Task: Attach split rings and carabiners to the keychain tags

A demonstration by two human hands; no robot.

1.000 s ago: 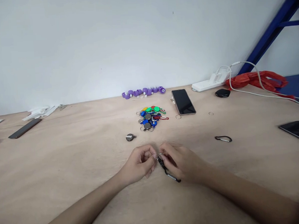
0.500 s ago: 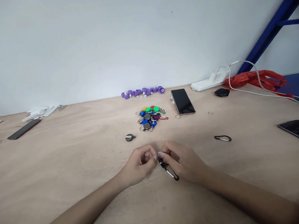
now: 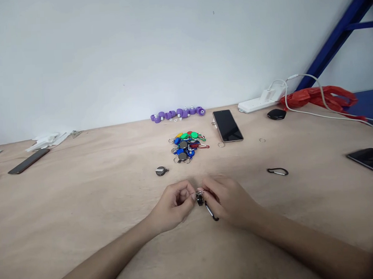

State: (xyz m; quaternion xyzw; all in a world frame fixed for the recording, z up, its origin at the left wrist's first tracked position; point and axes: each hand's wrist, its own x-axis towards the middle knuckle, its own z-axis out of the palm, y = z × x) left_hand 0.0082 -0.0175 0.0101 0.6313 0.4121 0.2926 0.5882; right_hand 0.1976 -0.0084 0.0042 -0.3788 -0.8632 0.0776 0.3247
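My left hand (image 3: 174,202) and my right hand (image 3: 225,198) meet over the table, thumbs and forefingers pinched on a small metal key ring (image 3: 200,192). From the ring hangs a black badge reel (image 3: 200,200), partly hidden by my fingers. A black carabiner (image 3: 212,212) with a silver gate dangles below, beside my right hand. Beyond my left hand lies a single black badge reel (image 3: 160,171). A pile of coloured badge reels (image 3: 183,145) in blue, green, red, yellow and black sits farther back. To the right lies a loose black carabiner (image 3: 277,171).
Loose key rings (image 3: 221,144) lie near a phone (image 3: 228,126). Purple caps (image 3: 179,113) line the wall. A white power strip (image 3: 253,105), a red plastic bag (image 3: 322,99) and a black puck-like object (image 3: 277,114) are at back right. Another phone (image 3: 370,161) rests at the right edge.
The badge reel and carabiner between my hands have swung and turned, with the carabiner now nearer my right palm. Both hands stay nearly in place, still pinching the key ring.
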